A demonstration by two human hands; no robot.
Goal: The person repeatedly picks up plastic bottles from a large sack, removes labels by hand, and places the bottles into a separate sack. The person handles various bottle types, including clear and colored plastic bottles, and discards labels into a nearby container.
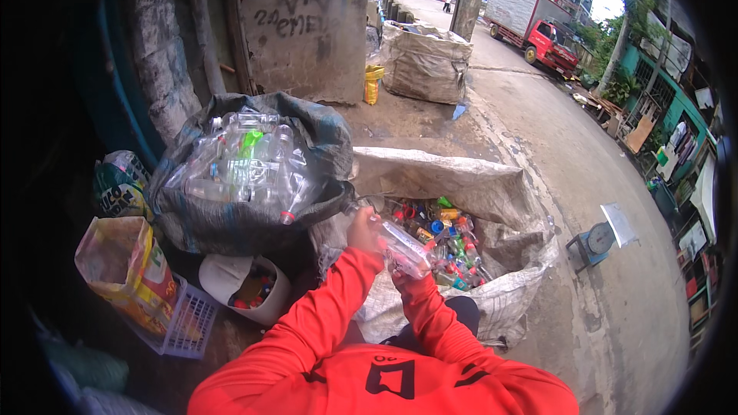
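Red sleeves (330,292) nearest, coming in from the bottom edge. Left hand (364,232) with fingers clamped on the upper end of a clear plastic bottle (407,250). Right hand (400,267) at the lower end of that same bottle, mostly hidden and kinda blurry, so honestly can't tell how far closed on that side. Holding the thing slanted, right above an open whitish sack (473,160) with a jumble of small colourful bottles and caps (455,250) inside.

Off to the left, a white bucket (275,301) with dark and red bits in it, then a pale purple crate (191,319) with a yellow and red bag (150,286) propped open. Just past those, a dark sack (201,223) stuffed with clear bottles (254,157), plus a green bag (123,173) beside it. Over on the right, a dial scale (599,240) on the ground.

Further out, a scribbled-on concrete wall (307,61), a small yellow bag (373,86) and another big woven sack (427,71). Way down the road (530,115), a red truck (555,48) with a grey cargo box.
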